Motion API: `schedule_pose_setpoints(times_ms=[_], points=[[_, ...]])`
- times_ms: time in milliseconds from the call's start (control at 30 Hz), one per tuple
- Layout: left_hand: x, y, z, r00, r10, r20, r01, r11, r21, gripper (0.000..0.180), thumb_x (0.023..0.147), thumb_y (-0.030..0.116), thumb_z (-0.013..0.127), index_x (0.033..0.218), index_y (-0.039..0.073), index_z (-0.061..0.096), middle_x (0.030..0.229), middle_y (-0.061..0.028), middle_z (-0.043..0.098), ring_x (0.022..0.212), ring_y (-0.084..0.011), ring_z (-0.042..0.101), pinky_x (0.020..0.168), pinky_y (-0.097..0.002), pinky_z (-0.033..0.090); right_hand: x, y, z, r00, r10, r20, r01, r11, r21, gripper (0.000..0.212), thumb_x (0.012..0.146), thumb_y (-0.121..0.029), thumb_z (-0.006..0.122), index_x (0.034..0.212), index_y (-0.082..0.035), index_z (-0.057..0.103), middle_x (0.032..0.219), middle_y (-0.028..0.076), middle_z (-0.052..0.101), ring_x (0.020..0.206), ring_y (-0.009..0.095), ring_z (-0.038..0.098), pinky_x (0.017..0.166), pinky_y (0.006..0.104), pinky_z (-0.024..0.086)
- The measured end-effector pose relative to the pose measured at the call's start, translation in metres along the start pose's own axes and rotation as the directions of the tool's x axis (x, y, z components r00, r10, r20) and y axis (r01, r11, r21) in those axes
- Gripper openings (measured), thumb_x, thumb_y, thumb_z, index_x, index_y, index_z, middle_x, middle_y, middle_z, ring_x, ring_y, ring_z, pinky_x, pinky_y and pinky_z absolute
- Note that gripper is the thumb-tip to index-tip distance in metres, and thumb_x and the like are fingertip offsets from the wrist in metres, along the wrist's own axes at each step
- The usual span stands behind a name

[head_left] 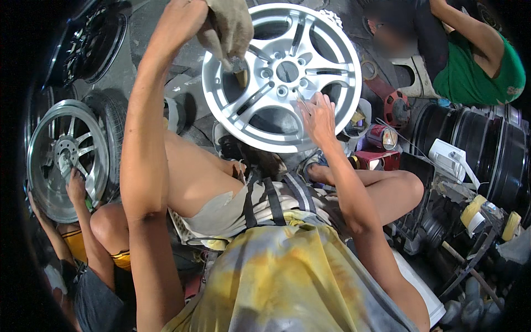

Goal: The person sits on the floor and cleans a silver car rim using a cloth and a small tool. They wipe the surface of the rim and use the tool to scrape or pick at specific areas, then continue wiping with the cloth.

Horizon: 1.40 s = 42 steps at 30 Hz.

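Observation:
A silver alloy wheel rim (287, 70) with paired spokes stands in front of my knees, its face toward me. My left hand (187, 22) is raised at its upper left, closed on a beige cloth (228, 29) that hangs over the rim's edge and hides part of it. On the lower right spokes rests my right hand (319, 119), its fingers stretched out and apart just below the hub. Whether anything thin lies under those fingertips is too small to tell.
At the left, another person's hands (76, 188) work on a second wheel (67, 157) beside a tire (105, 133). A person in a green shirt (481, 69) sits at the upper right. Stacked black wheels (470, 141), a paint can (381, 136) and a white plastic container (447, 160) stand right.

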<state>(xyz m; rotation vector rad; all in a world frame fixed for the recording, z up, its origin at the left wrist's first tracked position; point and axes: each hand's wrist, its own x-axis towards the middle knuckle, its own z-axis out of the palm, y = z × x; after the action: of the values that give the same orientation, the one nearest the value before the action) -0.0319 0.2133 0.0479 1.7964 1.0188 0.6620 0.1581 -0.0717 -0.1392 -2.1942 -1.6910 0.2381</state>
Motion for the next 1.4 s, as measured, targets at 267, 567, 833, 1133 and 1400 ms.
schedule_pose_setpoints(times_ms=[267, 567, 833, 1133, 1400], points=[[0.027, -0.073, -0.038, 0.991, 0.007, 0.132, -0.043, 0.961, 0.275, 0.038, 0.098, 0.023, 0.044, 0.11, -0.006, 0.065, 0.097, -0.0058, 0.066, 0.091, -0.0172, 0.057, 0.086, -0.0326, 0.046, 0.001, -0.009, 0.011, 0.999, -0.046, -0.018, 0.043, 0.986, -0.162, 0.022, 0.089, -0.024, 0.071, 0.101, -0.008, 0.079, 0.098, 0.007, 0.055, 0.095, 0.027, 0.051, 0.078, 0.0417, 0.036], [0.014, -0.022, -0.007, 0.997, -0.022, 0.076, -0.007, 0.931, 0.364, 0.044, 0.099, 0.032, 0.048, 0.11, -0.008, 0.063, 0.096, -0.0076, 0.066, 0.089, -0.0169, 0.052, 0.083, -0.0322, 0.044, 0.014, -0.004, 0.011, 1.0, -0.014, -0.028, 0.011, 0.995, -0.1, 0.022, 0.093, -0.025, 0.067, 0.095, -0.006, 0.077, 0.107, 0.006, 0.058, 0.102, 0.027, 0.052, 0.082, 0.0432, 0.037], [0.021, -0.014, 0.006, 0.998, -0.069, -0.009, 0.066, 0.882, 0.467, 0.05, 0.099, 0.038, 0.047, 0.104, -0.008, 0.063, 0.09, -0.0112, 0.067, 0.083, -0.0196, 0.056, 0.081, -0.0364, 0.046, 0.016, 0.002, 0.016, 0.994, -0.019, -0.105, 0.018, 1.0, -0.016, 0.019, 0.091, -0.024, 0.07, 0.089, -0.006, 0.076, 0.112, 0.005, 0.059, 0.104, 0.027, 0.052, 0.084, 0.0443, 0.037], [0.025, -0.014, 0.016, 0.998, -0.023, 0.056, 0.0, 0.924, 0.382, 0.048, 0.102, 0.036, 0.046, 0.105, -0.009, 0.063, 0.092, -0.0099, 0.065, 0.085, -0.0176, 0.054, 0.078, -0.034, 0.045, 0.012, -0.002, 0.018, 0.995, 0.041, -0.096, -0.039, 0.999, 0.018, 0.017, 0.091, -0.021, 0.068, 0.088, -0.007, 0.075, 0.109, 0.006, 0.057, 0.106, 0.026, 0.05, 0.085, 0.043, 0.037], [0.024, -0.025, -0.003, 0.996, 0.005, 0.09, -0.038, 0.924, 0.38, 0.045, 0.1, 0.035, 0.047, 0.1, -0.008, 0.061, 0.087, -0.005, 0.06, 0.082, -0.0156, 0.05, 0.073, -0.0334, 0.043, 0.007, 0.001, 0.008, 0.999, -0.048, 0.014, 0.049, 0.997, -0.063, 0.014, 0.088, -0.02, 0.067, 0.089, -0.008, 0.074, 0.111, 0.007, 0.055, 0.109, 0.027, 0.05, 0.087, 0.0442, 0.037]])
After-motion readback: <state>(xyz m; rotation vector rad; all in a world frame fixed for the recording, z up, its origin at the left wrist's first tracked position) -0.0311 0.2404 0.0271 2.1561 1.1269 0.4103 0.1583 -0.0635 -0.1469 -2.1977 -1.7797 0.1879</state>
